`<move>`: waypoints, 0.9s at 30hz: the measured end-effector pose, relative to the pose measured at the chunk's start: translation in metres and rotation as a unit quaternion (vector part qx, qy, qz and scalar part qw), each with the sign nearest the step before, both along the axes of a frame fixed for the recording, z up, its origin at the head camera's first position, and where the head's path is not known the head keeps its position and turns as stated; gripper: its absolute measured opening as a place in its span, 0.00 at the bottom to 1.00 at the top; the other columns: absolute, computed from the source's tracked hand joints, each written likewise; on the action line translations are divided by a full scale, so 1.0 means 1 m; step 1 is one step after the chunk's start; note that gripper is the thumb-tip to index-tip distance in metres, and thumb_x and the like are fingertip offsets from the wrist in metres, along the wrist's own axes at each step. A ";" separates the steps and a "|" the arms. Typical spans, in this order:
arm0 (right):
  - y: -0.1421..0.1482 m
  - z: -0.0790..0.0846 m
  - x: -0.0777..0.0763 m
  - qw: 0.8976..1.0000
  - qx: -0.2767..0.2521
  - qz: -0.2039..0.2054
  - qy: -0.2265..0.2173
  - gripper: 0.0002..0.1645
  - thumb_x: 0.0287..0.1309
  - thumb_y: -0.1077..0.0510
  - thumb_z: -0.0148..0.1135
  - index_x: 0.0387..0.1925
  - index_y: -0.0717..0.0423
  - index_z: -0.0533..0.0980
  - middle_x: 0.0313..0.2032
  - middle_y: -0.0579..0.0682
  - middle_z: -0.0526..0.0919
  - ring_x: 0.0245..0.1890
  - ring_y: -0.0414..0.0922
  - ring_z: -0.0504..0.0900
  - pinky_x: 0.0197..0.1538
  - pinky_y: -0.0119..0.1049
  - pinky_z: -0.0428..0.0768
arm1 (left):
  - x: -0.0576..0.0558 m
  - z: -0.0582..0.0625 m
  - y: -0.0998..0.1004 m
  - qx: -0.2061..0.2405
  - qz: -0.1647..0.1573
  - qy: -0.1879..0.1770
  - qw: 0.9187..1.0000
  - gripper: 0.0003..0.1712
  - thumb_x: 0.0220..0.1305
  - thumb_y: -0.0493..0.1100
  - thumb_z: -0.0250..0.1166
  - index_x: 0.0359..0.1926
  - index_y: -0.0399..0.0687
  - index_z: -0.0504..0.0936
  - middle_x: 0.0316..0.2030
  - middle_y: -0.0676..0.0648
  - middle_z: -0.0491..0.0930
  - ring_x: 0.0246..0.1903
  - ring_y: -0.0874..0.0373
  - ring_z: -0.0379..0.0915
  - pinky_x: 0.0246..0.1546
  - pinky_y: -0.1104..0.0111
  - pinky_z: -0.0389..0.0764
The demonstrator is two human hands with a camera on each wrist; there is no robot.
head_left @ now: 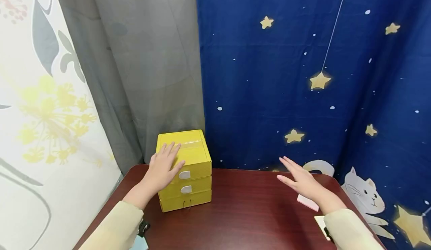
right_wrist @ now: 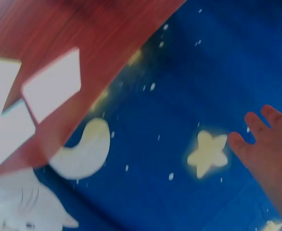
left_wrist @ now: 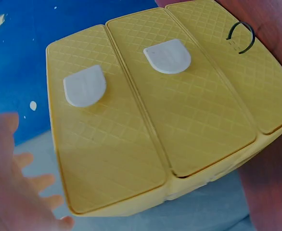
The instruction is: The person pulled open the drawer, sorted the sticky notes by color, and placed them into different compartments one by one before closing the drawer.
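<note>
A yellow box of three stacked drawers (head_left: 202,170) stands at the back left of the dark red table. White tabs mark its upper two drawers, and a thin dark loop (left_wrist: 250,38) is on the lowest one. My left hand (head_left: 163,167), fingers spread and straight, overlaps the box's left front in the head view; in the left wrist view the left hand (left_wrist: 16,183) is beside the top drawer. My right hand (head_left: 301,180) is raised over the table's right side with straight fingers, holding nothing. It also shows at the edge of the right wrist view (right_wrist: 271,149).
On the table's right side lie a white card with a pink edge (head_left: 308,202) and a pale yellow-edged one (head_left: 321,225). A light blue piece (head_left: 139,243) lies under the left sleeve. Behind the table hang a grey curtain (head_left: 155,55) and a blue star-patterned curtain (head_left: 262,74).
</note>
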State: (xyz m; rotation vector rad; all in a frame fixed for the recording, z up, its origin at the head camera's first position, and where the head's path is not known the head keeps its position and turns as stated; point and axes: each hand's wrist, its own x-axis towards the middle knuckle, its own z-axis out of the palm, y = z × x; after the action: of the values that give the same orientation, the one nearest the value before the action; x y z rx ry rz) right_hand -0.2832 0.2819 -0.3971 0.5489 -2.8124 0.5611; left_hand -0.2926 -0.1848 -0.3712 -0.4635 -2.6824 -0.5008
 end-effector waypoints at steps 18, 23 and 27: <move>-0.110 -0.015 -0.032 0.972 -0.211 0.034 -0.101 0.40 0.65 0.45 0.55 0.72 0.54 0.53 0.71 0.61 0.54 0.65 0.60 0.65 0.65 0.59 0.63 | 0.001 -0.014 -0.027 0.249 0.037 -0.024 0.968 0.34 0.73 0.48 0.47 0.71 0.34 0.52 0.69 0.30 0.52 0.68 0.35 0.47 0.66 0.43 0.53; -0.143 -0.011 -0.039 0.953 -0.269 0.025 -0.136 0.38 0.67 0.45 0.52 0.73 0.51 0.53 0.70 0.59 0.58 0.65 0.58 0.67 0.63 0.56 0.67 | 0.001 -0.015 -0.031 0.301 0.060 -0.082 0.948 0.35 0.74 0.48 0.45 0.74 0.39 0.46 0.70 0.32 0.51 0.69 0.38 0.49 0.66 0.45 0.54; -0.164 -0.006 -0.044 0.937 -0.304 0.026 -0.170 0.38 0.68 0.42 0.49 0.73 0.50 0.52 0.70 0.58 0.59 0.65 0.56 0.67 0.63 0.55 0.67 | 0.004 -0.016 -0.034 0.344 0.078 -0.125 0.927 0.36 0.74 0.50 0.43 0.75 0.44 0.42 0.71 0.33 0.49 0.68 0.39 0.50 0.67 0.47 0.56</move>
State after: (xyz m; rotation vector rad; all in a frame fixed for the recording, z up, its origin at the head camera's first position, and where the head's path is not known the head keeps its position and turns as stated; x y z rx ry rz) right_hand -0.3275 0.1179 -0.4034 0.4229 -2.6912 1.5933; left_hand -0.2890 -0.2189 -0.3870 0.0236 -2.5016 -1.4518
